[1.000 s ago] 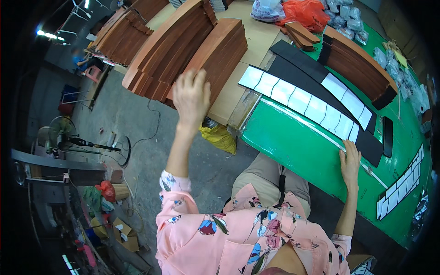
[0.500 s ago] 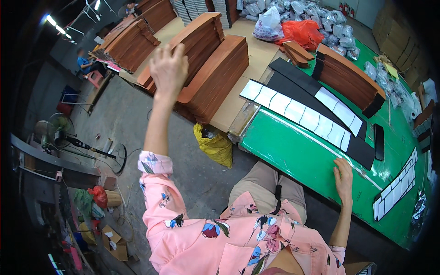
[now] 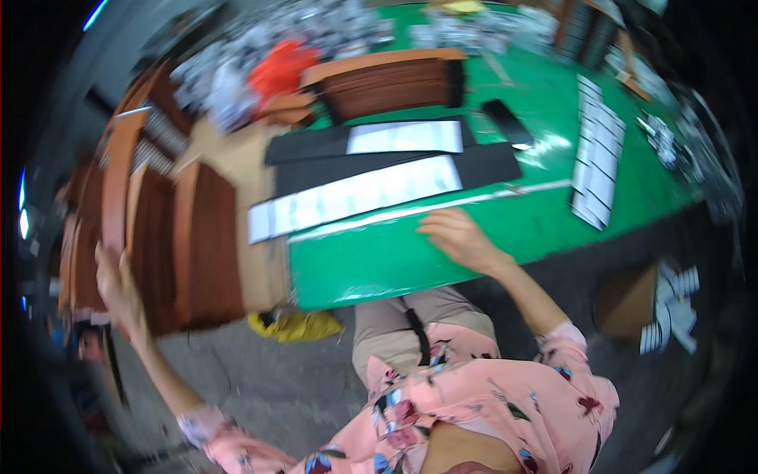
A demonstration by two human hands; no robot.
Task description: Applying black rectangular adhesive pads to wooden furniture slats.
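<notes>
My left hand (image 3: 120,291) is at the far left, its thumb and fingers closed round the near end of a long reddish-brown board (image 3: 125,182). That board stands out above the stacks of brown boards (image 3: 209,237) beside it. My right hand (image 3: 459,238) hovers over or rests on the front of the green table (image 3: 379,272), fingers loosely bent and nothing in them. Just beyond it lie white labels in a row (image 3: 355,197) on a black strip (image 3: 493,164). A shorter row of white labels (image 3: 404,137) lies behind. Motion blurs the picture.
A stack of brown boards with black ends (image 3: 387,85) stands at the back, near a dark narrow piece (image 3: 507,123). More label sheets (image 3: 598,154) lie at the right. Plastic-wrapped packs and a red bag (image 3: 283,69) are behind. A yellow sack (image 3: 296,325) sits under the table's left end.
The view has swung right. My left hand has come down from above the stacks and now grips a board. My right hand has moved left along the table's front.
</notes>
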